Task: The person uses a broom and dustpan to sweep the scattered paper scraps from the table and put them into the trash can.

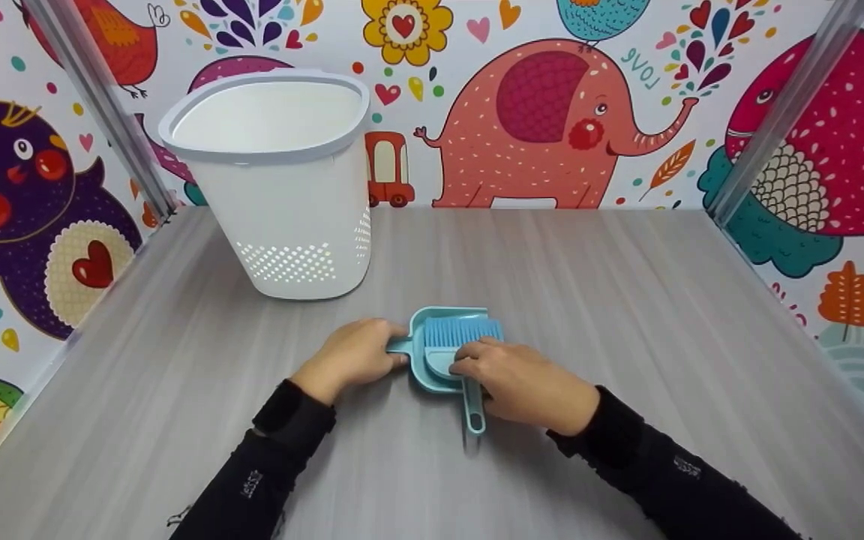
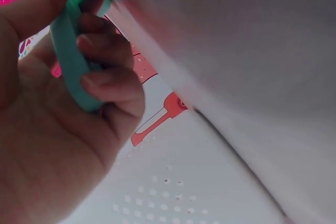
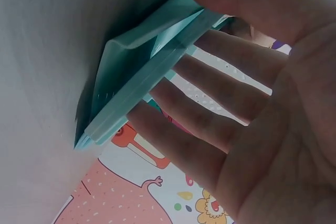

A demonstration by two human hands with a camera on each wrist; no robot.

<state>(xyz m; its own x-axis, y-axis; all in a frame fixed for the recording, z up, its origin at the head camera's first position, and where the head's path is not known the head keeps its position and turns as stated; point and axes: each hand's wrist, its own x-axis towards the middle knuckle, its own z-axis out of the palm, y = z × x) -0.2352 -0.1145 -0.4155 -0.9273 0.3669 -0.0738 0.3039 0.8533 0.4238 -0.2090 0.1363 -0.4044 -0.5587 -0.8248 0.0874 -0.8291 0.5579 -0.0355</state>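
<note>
My left hand [image 1: 349, 358] curls round the short handle of the teal dustpan [image 1: 436, 367], which lies flat on the grey tabletop [image 1: 627, 315] just below the middle of the head view; the left wrist view shows my fingers [image 2: 107, 82] wrapped round that handle. My right hand [image 1: 518, 382] rests on the little blue brush [image 1: 466, 337] lying in the pan, fingers nearly straight and spread, touching its back rather than closing on it; the brush handle [image 1: 475, 412] sticks out toward the lower edge of the frame. The white basket [image 1: 282, 187] stands well apart, in the upper left. To do this well, I judge I should keep the pan pinned flat with the left hand, then close my right fingers fully round the brush handle before lifting, so the bristles don't drag the pan askew
</note>
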